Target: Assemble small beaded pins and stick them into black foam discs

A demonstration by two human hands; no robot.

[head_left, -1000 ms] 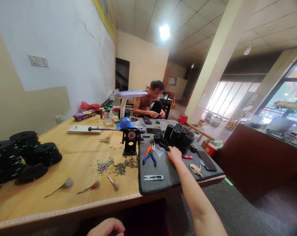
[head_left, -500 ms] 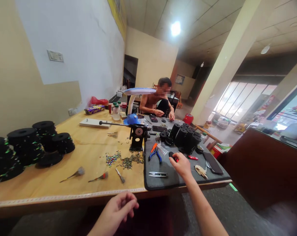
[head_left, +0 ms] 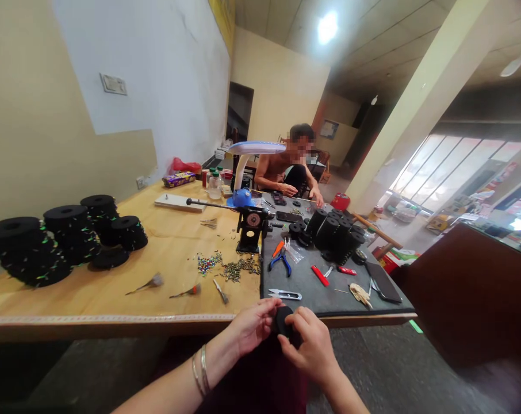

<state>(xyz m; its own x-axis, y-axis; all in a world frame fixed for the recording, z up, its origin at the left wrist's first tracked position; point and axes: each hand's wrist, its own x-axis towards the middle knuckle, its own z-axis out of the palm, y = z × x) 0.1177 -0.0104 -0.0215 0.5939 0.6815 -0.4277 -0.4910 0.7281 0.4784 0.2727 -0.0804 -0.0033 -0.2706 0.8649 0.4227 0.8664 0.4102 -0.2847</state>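
A round black foam disc [head_left: 283,321] is held between my two hands, just off the front edge of the table. My left hand [head_left: 254,326] pinches its left side with thumb and fingers. From the right, the fingers of my right hand [head_left: 310,339] close over the disc and partly cover it. Just beyond the hands, thread snips [head_left: 285,295] lie on the grey mat [head_left: 303,287]. Farther in are blue-handled pliers [head_left: 280,265], a red tool [head_left: 320,275] and a smaller red item [head_left: 347,270].
Stacks of black foam spools [head_left: 71,233] stand at left, more spools [head_left: 336,233] on the mat. A black winding device [head_left: 249,227] and blue-white lamp [head_left: 242,195] stand mid-table. Small metal pieces [head_left: 238,269] and brushes [head_left: 187,291] lie on the wood. A co-worker [head_left: 282,172] sits opposite.
My right hand has drawn back from the mat to the front edge, bringing the black foam disc. My left hand has risen to meet it and grips it too. The red tool is uncovered.
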